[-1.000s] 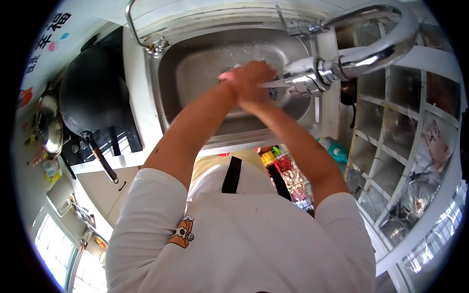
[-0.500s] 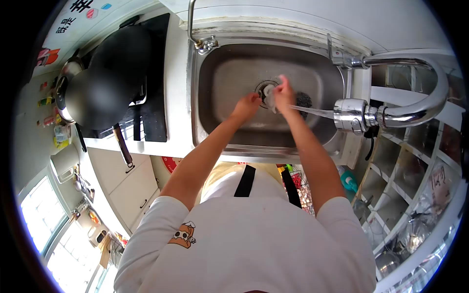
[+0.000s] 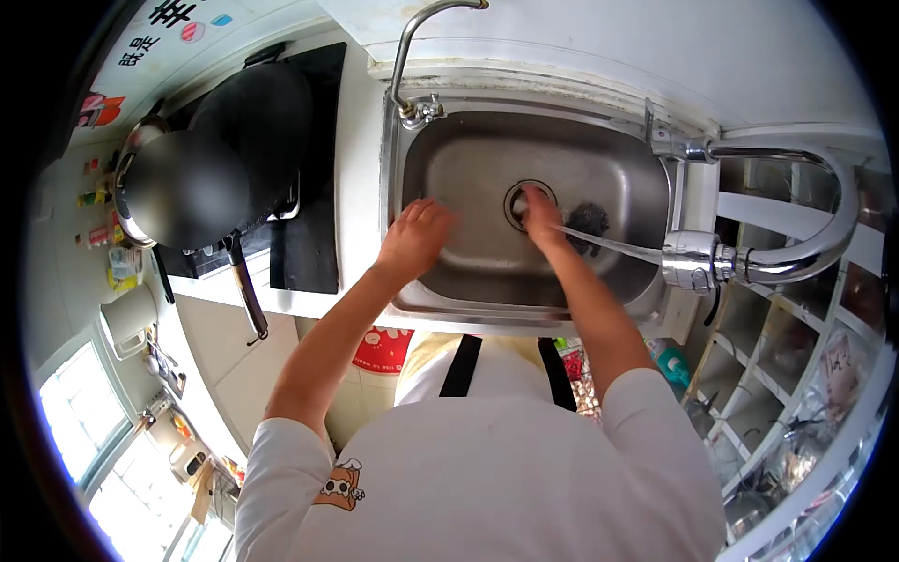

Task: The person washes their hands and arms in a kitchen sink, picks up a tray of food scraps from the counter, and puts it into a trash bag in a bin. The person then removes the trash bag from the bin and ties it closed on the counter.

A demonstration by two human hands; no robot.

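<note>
My left hand is over the left rim of the steel sink, its fingers partly smeared by motion. Over the sink drain is my right hand, fingers pointing down; whether it holds anything is hidden. A dark scouring pad lies on the sink floor just right of that hand. From the chrome faucet at the right, a stream of water runs left to my right wrist.
A thin bent tap stands at the sink's back left corner. On the black stove at left sits a dark wok with its handle toward me. A shelf rack with glassware is on the right.
My hands have moved apart: the left went left to the sink's edge, while the right stays near the drain. The view has shifted, so the sink sits lower and farther right.
</note>
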